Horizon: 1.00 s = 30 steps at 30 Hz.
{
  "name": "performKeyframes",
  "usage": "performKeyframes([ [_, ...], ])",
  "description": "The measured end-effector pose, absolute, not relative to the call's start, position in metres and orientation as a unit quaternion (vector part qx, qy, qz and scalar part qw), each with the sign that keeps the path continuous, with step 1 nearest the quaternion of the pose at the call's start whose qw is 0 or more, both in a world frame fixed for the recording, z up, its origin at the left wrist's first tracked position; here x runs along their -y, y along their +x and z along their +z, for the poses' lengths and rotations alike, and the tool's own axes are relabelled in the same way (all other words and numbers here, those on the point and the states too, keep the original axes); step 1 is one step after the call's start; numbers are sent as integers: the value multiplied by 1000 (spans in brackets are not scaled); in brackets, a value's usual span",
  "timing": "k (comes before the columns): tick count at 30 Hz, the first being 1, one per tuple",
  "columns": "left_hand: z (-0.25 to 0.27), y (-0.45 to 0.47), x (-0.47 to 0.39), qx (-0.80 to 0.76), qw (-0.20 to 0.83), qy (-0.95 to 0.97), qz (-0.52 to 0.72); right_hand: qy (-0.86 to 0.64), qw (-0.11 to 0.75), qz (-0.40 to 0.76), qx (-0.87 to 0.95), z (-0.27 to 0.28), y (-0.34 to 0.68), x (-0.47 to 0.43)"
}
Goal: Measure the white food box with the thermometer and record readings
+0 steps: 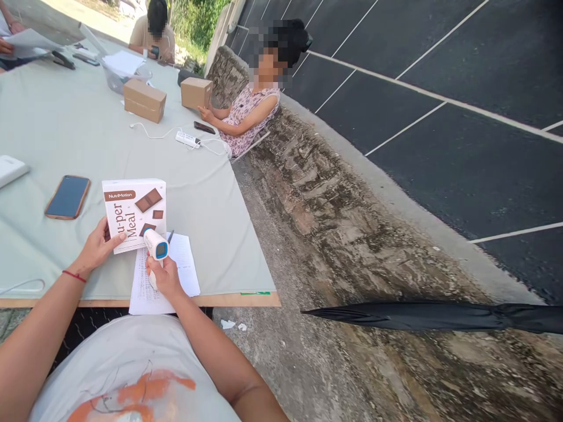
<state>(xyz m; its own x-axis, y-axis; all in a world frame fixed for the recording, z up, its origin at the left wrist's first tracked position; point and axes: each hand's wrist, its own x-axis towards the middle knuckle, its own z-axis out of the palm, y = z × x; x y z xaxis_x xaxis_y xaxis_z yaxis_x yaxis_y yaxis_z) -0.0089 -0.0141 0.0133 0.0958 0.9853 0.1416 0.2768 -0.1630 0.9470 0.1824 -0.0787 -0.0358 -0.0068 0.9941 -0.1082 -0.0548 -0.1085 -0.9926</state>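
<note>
My left hand (99,246) grips the lower left edge of a white box (132,205) printed with brown chocolate pieces and "NutriMotion". The box is held upright over the near part of the table. In my right hand (166,275) is a white infrared thermometer (155,243) with a blue-rimmed screen, its head close to the lower right of the box's front. Below both hands lie printed paper sheets (189,266), reaching past the table edge. A pen (170,236) partly shows behind the thermometer.
A phone (67,197) and a white device (11,170) lie left on the cloth-covered table (39,132). Farther off are a cardboard box (144,101), a power strip (188,139) and a plastic basket (115,81). One seated person holds another carton (196,94). A folded black umbrella (417,316) juts in from the right.
</note>
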Motion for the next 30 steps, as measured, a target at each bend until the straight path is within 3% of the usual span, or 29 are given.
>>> performKeyframes([
  [30,8,-10,14,-505,416,614,442,-527,464,521,484,-6,183,90],
])
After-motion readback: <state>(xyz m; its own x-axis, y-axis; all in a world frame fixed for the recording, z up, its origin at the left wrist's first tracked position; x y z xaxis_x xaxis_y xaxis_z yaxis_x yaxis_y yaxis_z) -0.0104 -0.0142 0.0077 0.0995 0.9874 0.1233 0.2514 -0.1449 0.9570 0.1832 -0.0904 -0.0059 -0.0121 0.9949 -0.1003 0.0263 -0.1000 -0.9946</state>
